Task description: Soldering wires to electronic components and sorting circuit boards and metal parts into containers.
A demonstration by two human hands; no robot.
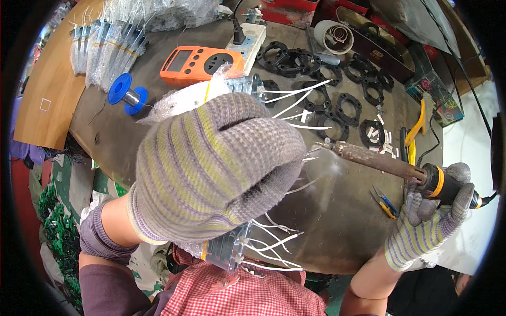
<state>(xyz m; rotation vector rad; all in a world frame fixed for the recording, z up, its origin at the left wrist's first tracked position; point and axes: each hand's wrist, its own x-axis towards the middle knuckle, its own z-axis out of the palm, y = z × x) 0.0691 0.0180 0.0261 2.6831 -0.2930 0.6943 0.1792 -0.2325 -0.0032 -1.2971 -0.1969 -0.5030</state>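
Both my hands wear grey gloves with yellow-green stripes. My left hand is closed, back upward, around a bundle of flat metal parts with white wires. Bubble wrap and a yellow band show around the parts at the hand's far side. More wires stick out past the knuckles, their bare tips pointing right. My right hand is wrapped round the black handle of a soldering iron. The iron's tip points left, just beside the left hand's fingers and some wire ends. Whether it touches a wire I cannot tell.
A blue solder spool and an orange socket meter stand beyond my left hand, near a white power strip. Several black rings lie far right. Yellow-handled pliers and small snips lie nearer. Wrapped bundles sit far left.
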